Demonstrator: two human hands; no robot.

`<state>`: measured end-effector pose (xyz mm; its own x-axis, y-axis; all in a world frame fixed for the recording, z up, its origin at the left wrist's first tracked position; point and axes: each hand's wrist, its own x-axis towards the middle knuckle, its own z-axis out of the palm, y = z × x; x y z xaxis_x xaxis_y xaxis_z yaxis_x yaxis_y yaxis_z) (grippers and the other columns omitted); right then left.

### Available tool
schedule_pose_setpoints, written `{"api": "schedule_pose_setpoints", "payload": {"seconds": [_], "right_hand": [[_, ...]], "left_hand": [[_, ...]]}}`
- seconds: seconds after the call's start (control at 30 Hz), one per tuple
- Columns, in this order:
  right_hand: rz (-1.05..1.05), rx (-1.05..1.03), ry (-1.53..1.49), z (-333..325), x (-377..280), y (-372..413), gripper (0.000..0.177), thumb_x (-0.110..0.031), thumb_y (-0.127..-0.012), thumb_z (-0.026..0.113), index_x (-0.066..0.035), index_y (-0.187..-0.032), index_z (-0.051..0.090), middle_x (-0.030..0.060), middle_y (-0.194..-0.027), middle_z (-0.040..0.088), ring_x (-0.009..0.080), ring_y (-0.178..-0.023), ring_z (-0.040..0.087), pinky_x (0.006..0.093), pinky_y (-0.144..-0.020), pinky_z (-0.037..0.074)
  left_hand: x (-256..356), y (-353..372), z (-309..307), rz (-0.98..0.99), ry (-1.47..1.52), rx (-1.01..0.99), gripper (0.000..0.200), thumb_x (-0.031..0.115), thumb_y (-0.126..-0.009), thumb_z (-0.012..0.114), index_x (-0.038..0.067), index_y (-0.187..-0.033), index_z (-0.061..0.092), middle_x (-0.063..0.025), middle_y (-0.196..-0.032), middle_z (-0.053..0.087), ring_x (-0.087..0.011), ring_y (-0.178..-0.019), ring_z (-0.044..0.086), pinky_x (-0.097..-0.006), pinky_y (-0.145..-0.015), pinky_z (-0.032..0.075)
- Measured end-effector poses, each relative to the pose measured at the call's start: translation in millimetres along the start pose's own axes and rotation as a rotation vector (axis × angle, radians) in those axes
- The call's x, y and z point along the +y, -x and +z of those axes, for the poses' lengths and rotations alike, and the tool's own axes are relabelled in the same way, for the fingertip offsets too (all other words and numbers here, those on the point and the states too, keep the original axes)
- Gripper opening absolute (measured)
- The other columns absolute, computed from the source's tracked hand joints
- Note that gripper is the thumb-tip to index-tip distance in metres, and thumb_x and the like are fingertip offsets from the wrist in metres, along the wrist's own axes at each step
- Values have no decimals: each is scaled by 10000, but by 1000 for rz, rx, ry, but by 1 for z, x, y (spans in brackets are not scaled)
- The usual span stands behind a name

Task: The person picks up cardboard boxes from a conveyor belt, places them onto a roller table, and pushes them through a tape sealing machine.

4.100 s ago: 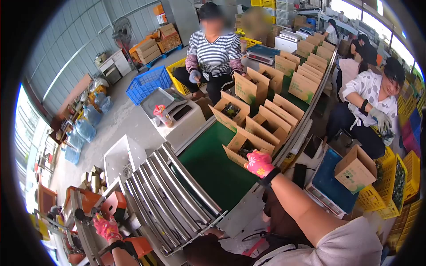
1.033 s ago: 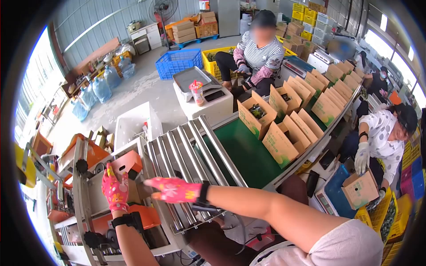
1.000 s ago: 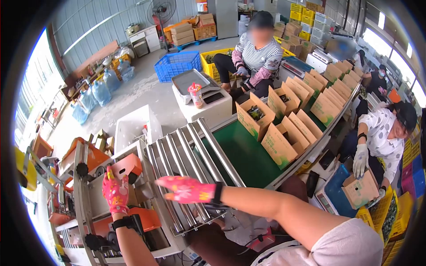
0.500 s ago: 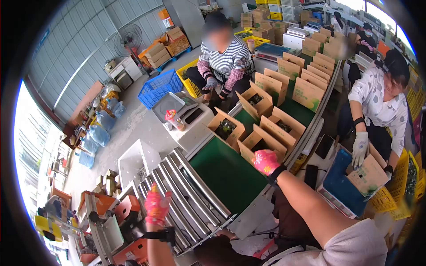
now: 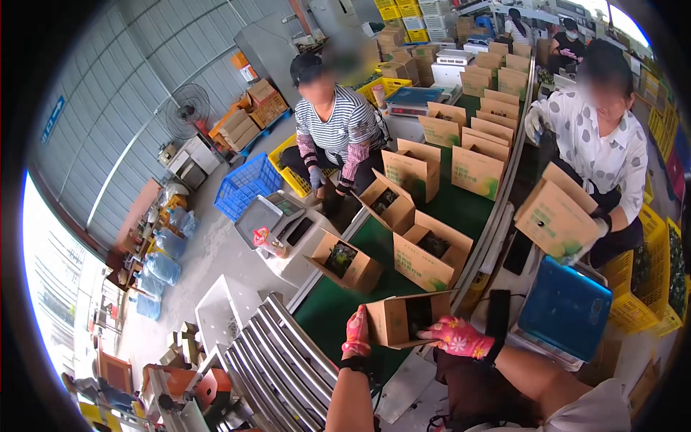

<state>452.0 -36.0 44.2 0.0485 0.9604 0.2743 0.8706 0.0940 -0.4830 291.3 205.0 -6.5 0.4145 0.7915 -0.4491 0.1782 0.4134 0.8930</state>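
Observation:
An open-topped cardboard box (image 5: 387, 322) is tilted toward me at the near end of the green conveyor belt (image 5: 324, 297), its inside dark. My left hand (image 5: 357, 333), in a pink flowered glove, grips the box's left side. At the opposite side, my right hand (image 5: 461, 338), gloved alike, has its fingers at the opening and holds the edge. Just beyond stand another open box (image 5: 421, 263) with dark contents and a smaller-looking open box (image 5: 345, 266) showing dark green contents.
Metal rollers (image 5: 270, 360) adjoin the belt at left. Several more boxes line the belt. A seated person in stripes (image 5: 338, 122) is across it. At right, a person in a dotted shirt (image 5: 597, 137) holds a box (image 5: 558, 216) beside a blue-topped scale (image 5: 565, 306).
My left hand has moved right from over the rollers to the box. The near box has come toward me and tilted. The person at right has lifted a box off the scale.

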Motion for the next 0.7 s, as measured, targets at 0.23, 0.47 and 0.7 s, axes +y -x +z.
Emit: {"api": "schedule_pose_setpoints", "payload": {"seconds": [0.23,0.47,0.7], "right_hand": [[-209,156,-121,-41,-88,-71,303,-237,-788,654,-224,-1090,631,-5,-852,598,222,-795,584,375,-656,497],[-535,80,-182,6,-203,-139,291,-410,-786,606,-138,-684,606,56,-625,557,265,-612,604,398,-492,457],[-458,-454,-187,-7,-280,-192,471,-497,-830,537,-63,-780,712,164,-779,672,344,-746,663,442,-659,507]], "left_hand": [[47,70,-97,286,161,20,379,345,-984,469,22,-1149,579,-60,-1003,649,-159,-916,607,-300,-829,481],[-4,155,-272,431,-166,190,399,305,-975,473,60,-1290,491,-111,-1103,636,-237,-936,647,-384,-814,528],[-19,206,-319,221,451,83,352,291,-957,499,51,-1210,545,-99,-1080,644,-243,-935,641,-416,-839,517]]}}
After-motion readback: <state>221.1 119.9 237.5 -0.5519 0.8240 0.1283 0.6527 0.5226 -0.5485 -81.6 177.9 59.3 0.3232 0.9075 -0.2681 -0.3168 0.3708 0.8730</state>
